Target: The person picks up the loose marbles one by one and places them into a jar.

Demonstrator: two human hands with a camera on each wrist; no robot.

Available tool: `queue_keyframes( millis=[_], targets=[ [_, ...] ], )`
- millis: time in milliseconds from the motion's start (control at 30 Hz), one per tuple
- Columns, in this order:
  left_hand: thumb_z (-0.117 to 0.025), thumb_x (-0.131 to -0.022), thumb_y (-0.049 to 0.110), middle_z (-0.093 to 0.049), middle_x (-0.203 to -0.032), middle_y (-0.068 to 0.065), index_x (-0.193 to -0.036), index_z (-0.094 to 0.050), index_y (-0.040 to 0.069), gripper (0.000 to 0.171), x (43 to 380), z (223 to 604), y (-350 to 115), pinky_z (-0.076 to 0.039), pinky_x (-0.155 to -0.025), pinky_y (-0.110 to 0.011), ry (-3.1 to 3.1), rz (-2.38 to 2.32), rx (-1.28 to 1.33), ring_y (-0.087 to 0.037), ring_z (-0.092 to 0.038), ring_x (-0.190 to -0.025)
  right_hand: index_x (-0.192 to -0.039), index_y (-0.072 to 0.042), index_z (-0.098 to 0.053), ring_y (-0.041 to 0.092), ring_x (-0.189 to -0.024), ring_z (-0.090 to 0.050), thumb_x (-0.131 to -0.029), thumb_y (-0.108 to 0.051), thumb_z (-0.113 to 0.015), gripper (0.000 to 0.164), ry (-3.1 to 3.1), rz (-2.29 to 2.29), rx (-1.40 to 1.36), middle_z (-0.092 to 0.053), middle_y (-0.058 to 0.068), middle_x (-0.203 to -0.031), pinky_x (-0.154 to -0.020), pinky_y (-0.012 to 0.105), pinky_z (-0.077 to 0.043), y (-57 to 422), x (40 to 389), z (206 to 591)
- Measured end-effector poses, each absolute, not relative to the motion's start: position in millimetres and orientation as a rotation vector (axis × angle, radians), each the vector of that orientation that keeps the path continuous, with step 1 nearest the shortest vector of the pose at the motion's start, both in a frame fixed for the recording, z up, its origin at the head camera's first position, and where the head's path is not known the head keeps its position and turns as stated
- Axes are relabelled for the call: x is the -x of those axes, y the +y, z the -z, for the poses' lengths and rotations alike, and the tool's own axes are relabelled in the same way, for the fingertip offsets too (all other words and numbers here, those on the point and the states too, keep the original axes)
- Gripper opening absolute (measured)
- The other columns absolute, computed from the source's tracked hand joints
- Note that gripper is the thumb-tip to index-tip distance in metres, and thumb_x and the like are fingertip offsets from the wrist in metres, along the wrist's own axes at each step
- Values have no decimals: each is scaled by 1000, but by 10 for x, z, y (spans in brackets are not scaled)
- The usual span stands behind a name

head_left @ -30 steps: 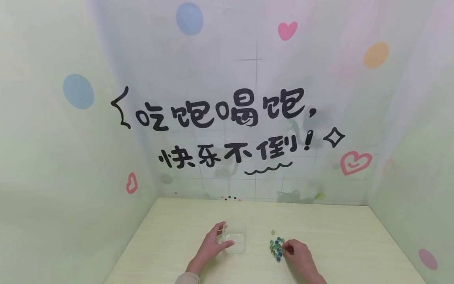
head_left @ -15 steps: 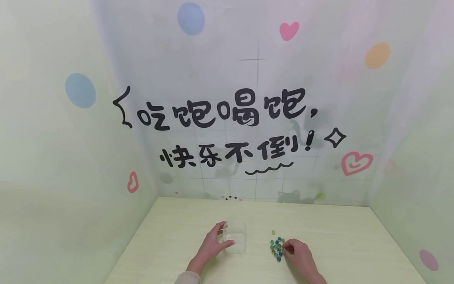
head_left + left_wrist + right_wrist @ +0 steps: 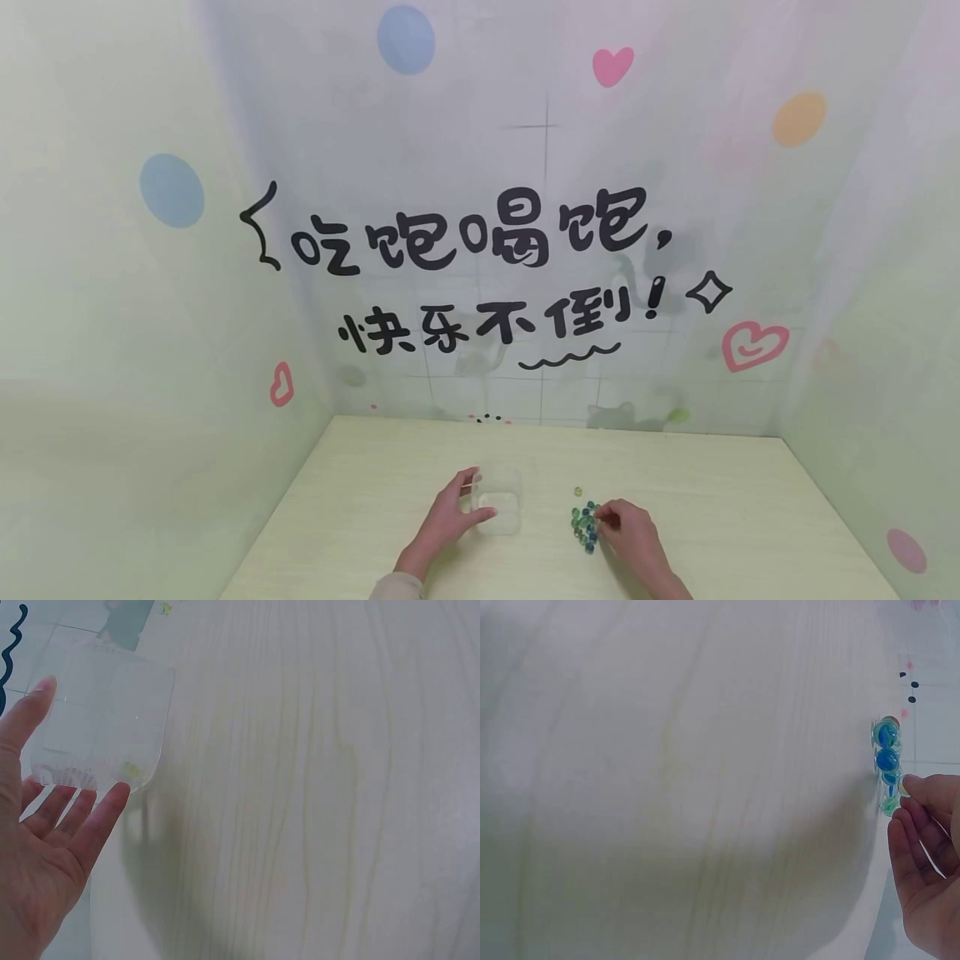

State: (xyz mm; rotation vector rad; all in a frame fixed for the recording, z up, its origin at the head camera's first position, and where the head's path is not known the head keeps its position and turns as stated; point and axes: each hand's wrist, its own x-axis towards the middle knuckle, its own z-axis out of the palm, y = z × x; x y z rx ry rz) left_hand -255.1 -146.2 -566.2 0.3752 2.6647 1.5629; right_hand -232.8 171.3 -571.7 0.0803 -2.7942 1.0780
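Note:
My left hand [image 3: 450, 515] grips a clear plastic box [image 3: 498, 507] on the table, thumb on the near side and fingers at its far left. In the left wrist view the box [image 3: 105, 720] sits between the thumb and the spread fingers. To the right lies a cluster of glass marbles [image 3: 582, 525], green and blue. My right hand [image 3: 632, 533] is at the cluster's right edge. From the right wrist, its thumb and fingers pinch a pale marble [image 3: 904, 786] beside blue marbles [image 3: 887, 759]. The fingers partly cover that marble.
One yellow-green marble [image 3: 577, 492] lies apart, just behind the cluster. Pale wood-grain table [image 3: 375, 467] extends around the hands. A printed curtain [image 3: 480, 383] with black lettering closes off the back, and pale curtains [image 3: 135, 333] stand at the sides.
My right hand has lifted very slightly at the cluster's right edge. The left hand and the box stay put. The head view has shifted a little.

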Motion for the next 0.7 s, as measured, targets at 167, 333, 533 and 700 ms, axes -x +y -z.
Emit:
queue_keyframes(
  millis=[167,333,533,700],
  targets=[
    [-79,-86,29,-50,-142,-28,-148,-39,0,80,2558,5665,-1468,-47,-105,-61,2668,-1559,-376,-49,-51,-129,-87,-9,-71,8,-75,-59,-79,5,-73,17,-2784,-1090,-82,-70,0,-84,-62,20,-51,1728,2356,5716],
    [-79,-85,30,-50,-143,-28,-148,-39,0,81,2561,5668,-1470,-47,-105,-61,2677,-1548,-370,-49,-51,-129,-86,-10,-71,7,-75,-59,-78,5,-74,17,-2764,-1081,-78,-70,-1,-83,-62,20,-52,1722,2370,5700],
    [-80,-85,29,-50,-142,-28,-147,-39,-1,81,2540,5665,-1464,-46,-105,-63,2685,-1546,-384,-49,-51,-128,-86,-10,-71,8,-75,-60,-79,4,-74,15,-2756,-1065,-107,-70,-1,-83,-63,22,-53,1695,2384,5669],
    [-80,-85,28,-50,-143,-29,-147,-39,-2,80,2524,5665,-1444,-46,-105,-63,2675,-1549,-396,-50,-51,-128,-87,-9,-72,9,-76,-61,-80,4,-74,15,-2748,-1065,-122,-71,0,-84,-64,21,-54,1666,2384,5638]
  ],
)
